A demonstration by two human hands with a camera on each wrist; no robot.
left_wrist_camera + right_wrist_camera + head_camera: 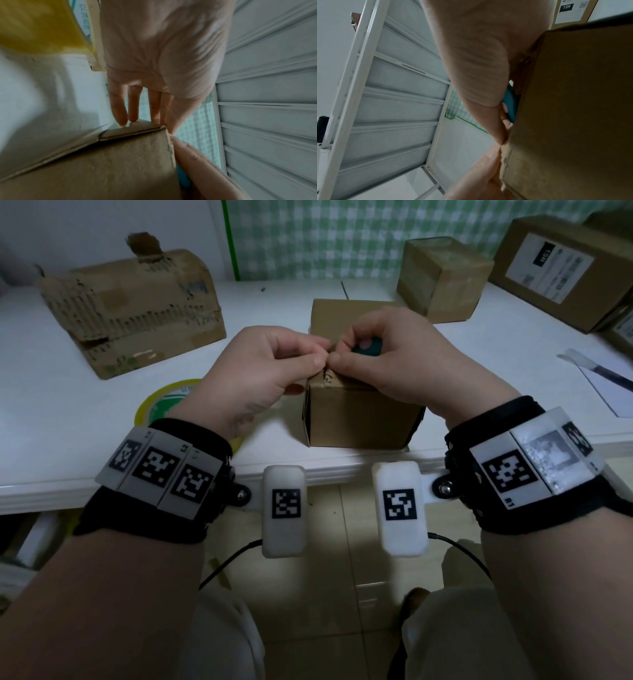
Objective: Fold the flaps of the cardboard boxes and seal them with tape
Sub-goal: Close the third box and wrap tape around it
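Centrally, near the front edge of the white table (51, 392), a small cardboard box (359, 419) is seen standing upright, with both hands brought together over its near top edge. The left hand (270, 368) is held with thumb and forefinger curled into a narrow pinch at the box's top corner, where a thin dark strip is glimpsed between the fingertips; what exactly is pinched cannot be told. In the left wrist view the remaining fingers (118, 108) are shown fairly straight, their tips resting on the folded top flap (130, 131). The right hand (394, 354) is curled round a small teal object (368, 345), which is seen in the right wrist view pressed between the fingers and the side of the box, while its thumb and forefinger are met with those of the left hand. A yellow roll of tape (161, 402) is laid flat on the table just left of the box, partly hidden under the left wrist. A torn, battered carton (137, 309) is placed at the far left. Another small brown box (442, 278) is set at the far right, and beside it a larger carton with a white label (555, 268) is seen. A sheet of paper (606, 385) is laid at the right edge.
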